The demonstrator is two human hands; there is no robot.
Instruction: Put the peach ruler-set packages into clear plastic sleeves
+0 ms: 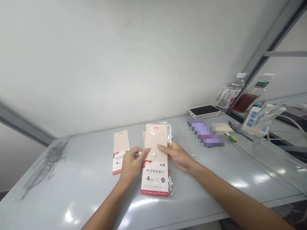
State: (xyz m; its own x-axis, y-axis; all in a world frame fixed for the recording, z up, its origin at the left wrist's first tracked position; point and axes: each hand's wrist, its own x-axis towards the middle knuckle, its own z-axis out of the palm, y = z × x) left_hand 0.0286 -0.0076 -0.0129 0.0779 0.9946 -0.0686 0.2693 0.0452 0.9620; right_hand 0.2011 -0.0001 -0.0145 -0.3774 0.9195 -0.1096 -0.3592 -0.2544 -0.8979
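We note our left hand curled, pinching the left edge of the flat rectangular paper card, our right hand open, fingers laid flat on its glossy clear sleeve, both lying on the smooth grey table, second card just left.

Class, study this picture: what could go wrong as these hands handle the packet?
The left hand pinches the card packet only at its edge, so it might slip or bend. The second card lies close beside that hand and may get nudged.
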